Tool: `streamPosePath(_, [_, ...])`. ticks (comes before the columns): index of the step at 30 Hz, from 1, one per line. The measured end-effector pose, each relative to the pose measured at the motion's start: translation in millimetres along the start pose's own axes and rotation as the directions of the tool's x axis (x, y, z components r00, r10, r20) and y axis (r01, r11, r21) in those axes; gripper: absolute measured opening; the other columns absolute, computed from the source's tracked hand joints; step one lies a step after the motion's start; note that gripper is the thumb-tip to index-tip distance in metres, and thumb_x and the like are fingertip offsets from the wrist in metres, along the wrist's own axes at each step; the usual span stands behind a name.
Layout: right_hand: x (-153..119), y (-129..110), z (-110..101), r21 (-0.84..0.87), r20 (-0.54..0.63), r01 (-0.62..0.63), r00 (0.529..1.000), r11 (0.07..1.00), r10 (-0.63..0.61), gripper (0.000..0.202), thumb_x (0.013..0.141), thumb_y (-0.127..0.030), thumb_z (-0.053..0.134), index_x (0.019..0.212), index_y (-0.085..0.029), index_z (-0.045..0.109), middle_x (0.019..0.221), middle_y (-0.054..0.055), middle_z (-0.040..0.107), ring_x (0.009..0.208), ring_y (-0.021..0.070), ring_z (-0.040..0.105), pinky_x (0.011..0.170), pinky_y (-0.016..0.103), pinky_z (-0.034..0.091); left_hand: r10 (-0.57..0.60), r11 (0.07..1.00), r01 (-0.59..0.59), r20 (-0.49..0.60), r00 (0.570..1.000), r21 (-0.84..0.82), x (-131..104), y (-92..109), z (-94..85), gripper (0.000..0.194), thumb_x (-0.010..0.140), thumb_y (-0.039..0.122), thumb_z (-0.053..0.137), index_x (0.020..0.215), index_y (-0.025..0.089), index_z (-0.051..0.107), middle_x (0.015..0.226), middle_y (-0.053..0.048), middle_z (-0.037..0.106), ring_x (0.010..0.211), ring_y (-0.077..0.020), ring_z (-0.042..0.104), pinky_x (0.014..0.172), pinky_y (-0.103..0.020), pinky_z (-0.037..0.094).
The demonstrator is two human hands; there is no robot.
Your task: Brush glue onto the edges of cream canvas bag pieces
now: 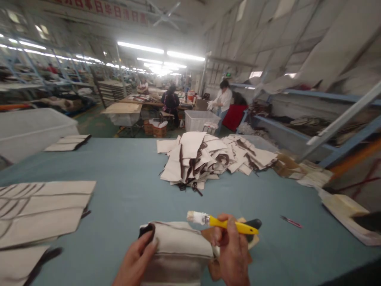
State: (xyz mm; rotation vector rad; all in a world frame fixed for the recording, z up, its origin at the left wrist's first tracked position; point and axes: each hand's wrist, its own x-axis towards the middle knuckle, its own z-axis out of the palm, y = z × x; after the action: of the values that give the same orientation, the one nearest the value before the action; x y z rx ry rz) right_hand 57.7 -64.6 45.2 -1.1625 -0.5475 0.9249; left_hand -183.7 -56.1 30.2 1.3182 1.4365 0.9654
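Note:
My left hand grips the left edge of a cream fabric piece with dark brown trim, which lies folded near the table's front. In my right hand is a brush with a yellow handle, held nearly level, its pale bristles pointing left above the fabric's right part. Beneath and behind my right hand, brown and cream scraps and a dark, rounded object are partly hidden.
A heap of cream pieces sits at the table's far middle. Flat pieces lie on the left. Small pink-handled snips rest at the right, near a tray. Beyond are a white bin and a standing person.

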Motion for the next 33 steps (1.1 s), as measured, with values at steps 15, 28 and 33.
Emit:
streamPosePath(15, [-11.5, -0.7, 14.0, -0.149, 0.174, 0.005, 0.985, 0.989, 0.021, 0.059, 0.094, -0.077, 0.059, 0.089, -0.019, 0.064, 0.05, -0.006, 0.048, 0.047, 0.0121, 0.044, 0.05, 0.025, 0.038, -0.009, 0.938, 0.147, 0.402, 0.915, -0.313, -13.5, -22.9, -1.6, 0.091, 0.086, 0.066, 0.074, 0.161, 0.02, 0.048, 0.166, -0.013, 0.051, 0.149, -0.0364, 0.051, 0.129, -0.047, 0.038])
streamPosePath(28, [-11.1, -4.8, 22.1, -0.283, 0.382, 0.038, 0.921, 0.958, 0.077, 0.054, 0.099, -0.071, 0.056, 0.087, -0.019, 0.063, 0.054, -0.007, 0.044, 0.047, 0.0087, 0.035, 0.048, 0.024, 0.031, -0.13, 0.797, 0.363, 0.451, 0.883, -0.482, -26.1, -36.9, 4.6, 0.105, 0.07, 0.044, 0.084, 0.164, 0.023, 0.042, 0.174, -0.011, 0.038, 0.161, -0.0408, 0.031, 0.132, -0.051, 0.025])
streamPosePath(33, [-1.8, 6.7, 20.6, -0.262, 0.483, 0.171, 0.875, 0.95, -0.024, 0.05, 0.104, -0.064, 0.052, 0.086, -0.019, 0.065, 0.052, -0.006, 0.047, 0.047, 0.0099, 0.042, 0.049, 0.023, 0.035, -0.108, 0.715, 0.402, 0.479, 0.871, -0.571, -28.3, -29.2, 6.1, 0.105, 0.07, 0.041, 0.084, 0.164, 0.022, 0.042, 0.17, -0.012, 0.043, 0.156, -0.0416, 0.04, 0.123, -0.048, 0.041])
